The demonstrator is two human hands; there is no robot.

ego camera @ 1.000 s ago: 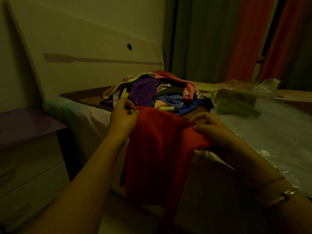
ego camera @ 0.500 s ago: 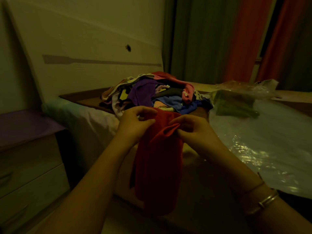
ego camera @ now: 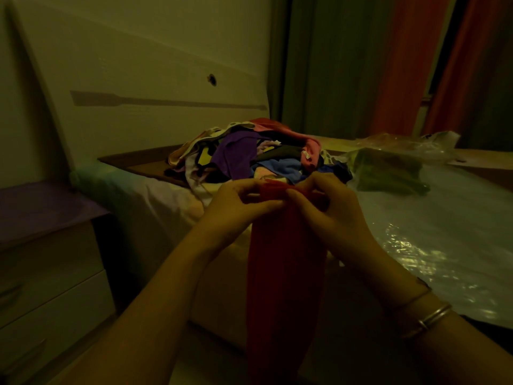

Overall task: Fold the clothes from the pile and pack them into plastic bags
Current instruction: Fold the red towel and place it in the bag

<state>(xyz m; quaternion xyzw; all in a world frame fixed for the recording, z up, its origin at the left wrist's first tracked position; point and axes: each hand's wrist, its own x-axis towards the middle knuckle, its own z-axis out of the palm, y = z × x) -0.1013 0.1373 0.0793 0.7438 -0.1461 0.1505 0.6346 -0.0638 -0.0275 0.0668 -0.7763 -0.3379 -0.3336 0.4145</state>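
A red garment [ego camera: 286, 273] hangs down in a narrow folded strip in front of the bed. My left hand [ego camera: 236, 201] and my right hand [ego camera: 330, 209] both pinch its top edge, almost touching each other. Behind them a pile of mixed clothes [ego camera: 249, 154], purple, blue, pink and white, lies on the bed. To the right of the pile sits a plastic bag [ego camera: 388, 173] with a green garment inside, and crumpled clear bags [ego camera: 416, 143] lie beyond it.
The bed [ego camera: 444, 218] is covered with shiny plastic sheeting. A light headboard [ego camera: 152, 79] stands behind the pile. A drawer unit [ego camera: 50, 287] with a purple top is at the left. Curtains [ego camera: 402, 65] hang at the back right.
My hands have come together from about shoulder-width apart, folding the spread red garment lengthwise into a narrow hanging strip.
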